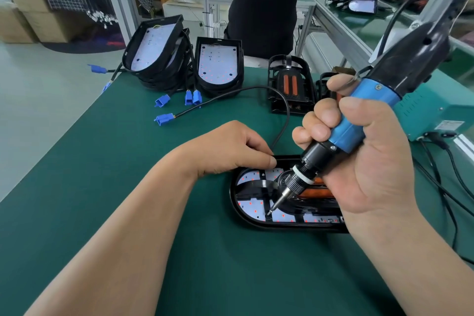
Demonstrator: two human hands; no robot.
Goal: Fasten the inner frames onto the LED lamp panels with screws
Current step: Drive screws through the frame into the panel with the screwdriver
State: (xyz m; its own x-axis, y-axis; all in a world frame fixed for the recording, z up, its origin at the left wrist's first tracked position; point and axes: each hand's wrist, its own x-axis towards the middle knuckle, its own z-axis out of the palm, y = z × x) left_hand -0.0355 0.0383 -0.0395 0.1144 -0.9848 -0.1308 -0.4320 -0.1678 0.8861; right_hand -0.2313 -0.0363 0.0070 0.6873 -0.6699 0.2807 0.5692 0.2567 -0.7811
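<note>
Screw-driving step: right hand (359, 156) fingers grip the electric screwdriver (369, 108), its bit poised over the inner frame (256, 184) seated in the LED lamp panel (252, 213) on the desk (115, 167), while left hand (225, 151) fingers curl on the panel's far rim; next, probably, squaring the bit into a screw hole.

Table mat (128, 161): looking matt green, finely textured.
Lamp panel housing (234, 202): shining as glossy black plastic.
LED board (252, 209): showing a smooth white face.
Inner frame (256, 183): gleaming as smooth black plastic.
Screwdriver (359, 120): blue grip giving off a satin sheen.
Bit (275, 204): glinting like bare metal.
Connectors (164, 118): looking like blue moulded plastic.
</note>
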